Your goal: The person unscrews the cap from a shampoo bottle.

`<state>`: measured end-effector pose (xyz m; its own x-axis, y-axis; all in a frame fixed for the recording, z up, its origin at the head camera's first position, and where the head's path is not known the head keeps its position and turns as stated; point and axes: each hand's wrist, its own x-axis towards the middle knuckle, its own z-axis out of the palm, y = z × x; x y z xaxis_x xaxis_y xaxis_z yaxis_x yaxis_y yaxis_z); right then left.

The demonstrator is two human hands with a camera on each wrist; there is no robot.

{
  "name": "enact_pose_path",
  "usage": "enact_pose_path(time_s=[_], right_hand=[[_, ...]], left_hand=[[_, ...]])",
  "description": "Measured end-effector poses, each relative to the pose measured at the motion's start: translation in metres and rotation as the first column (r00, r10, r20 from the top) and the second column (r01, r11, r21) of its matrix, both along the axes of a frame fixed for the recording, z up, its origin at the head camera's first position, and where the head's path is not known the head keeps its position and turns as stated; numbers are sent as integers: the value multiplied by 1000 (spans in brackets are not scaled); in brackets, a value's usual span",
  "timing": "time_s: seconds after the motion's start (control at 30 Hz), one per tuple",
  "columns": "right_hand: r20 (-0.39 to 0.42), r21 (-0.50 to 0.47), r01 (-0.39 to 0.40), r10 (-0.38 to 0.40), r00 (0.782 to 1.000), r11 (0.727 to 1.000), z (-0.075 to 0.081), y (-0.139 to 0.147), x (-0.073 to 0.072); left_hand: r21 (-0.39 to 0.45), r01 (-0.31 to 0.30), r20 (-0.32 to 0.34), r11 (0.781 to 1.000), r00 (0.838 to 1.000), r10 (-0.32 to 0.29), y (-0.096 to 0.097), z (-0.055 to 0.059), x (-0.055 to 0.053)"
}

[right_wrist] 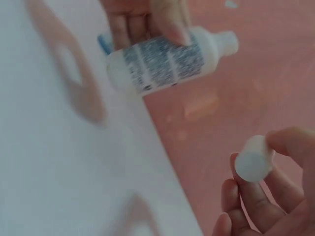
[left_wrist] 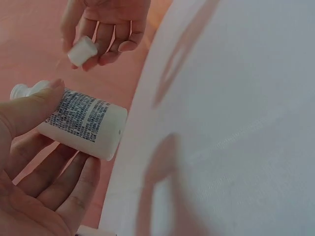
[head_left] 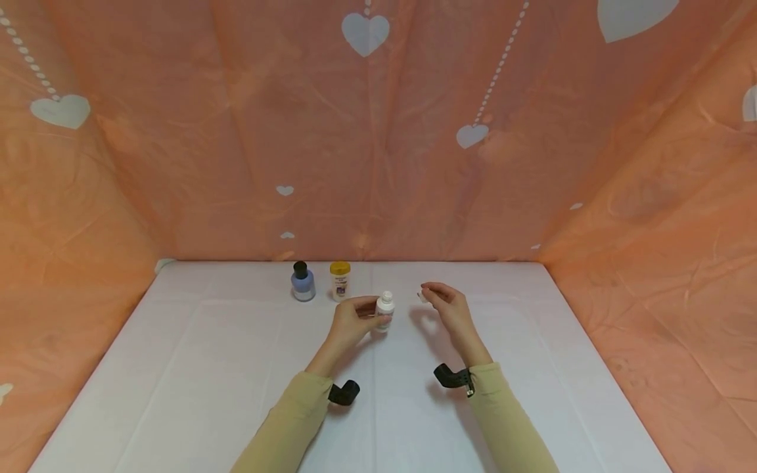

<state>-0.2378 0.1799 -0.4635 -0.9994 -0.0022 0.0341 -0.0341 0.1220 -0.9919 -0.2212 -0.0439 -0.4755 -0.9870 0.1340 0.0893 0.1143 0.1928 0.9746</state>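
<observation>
My left hand [head_left: 351, 323] grips a small white bottle [head_left: 385, 310] upright above the table, thumb on one side and fingers on the other. Its neck is uncapped, and a printed label covers the body of the bottle [left_wrist: 81, 118] in the left wrist view. To the right, my right hand [head_left: 451, 310] pinches a small white cap [right_wrist: 254, 160] between thumb and fingers, apart from the bottle. The cap [left_wrist: 82, 51] also shows in the left wrist view, beyond the bottle's neck.
Behind the left hand stand a blue bottle with a black cap [head_left: 303, 284] and a white container with a yellow lid [head_left: 340, 281]. They are on the white table [head_left: 236, 368]. An orange curtain with white hearts [head_left: 319, 144] rises at the back and sides.
</observation>
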Motion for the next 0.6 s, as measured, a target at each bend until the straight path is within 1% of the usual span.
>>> enact_pose_path(time_s=[0.17, 0.27, 0.43, 0.53, 0.6], right_hand=[[13, 39, -16, 16, 1000, 999, -11, 10, -9], [-6, 79, -19, 19, 1000, 997, -18, 14, -16], [-74, 184, -44, 58, 996, 982, -30, 15, -30], [-88, 238, -70, 94, 992, 969, -37, 15, -37], [-77, 245, -82, 103, 992, 966, -41, 15, -39]], left_hand=[[42, 30, -19, 999, 999, -29, 11, -2, -11], [50, 34, -37, 998, 999, -32, 19, -4, -20], [44, 2, -78, 999, 997, 2, 29, -9, -33], [52, -25, -59, 998, 998, 28, 33, -13, -38], [63, -33, -40, 997, 999, 36, 36, -17, -41]])
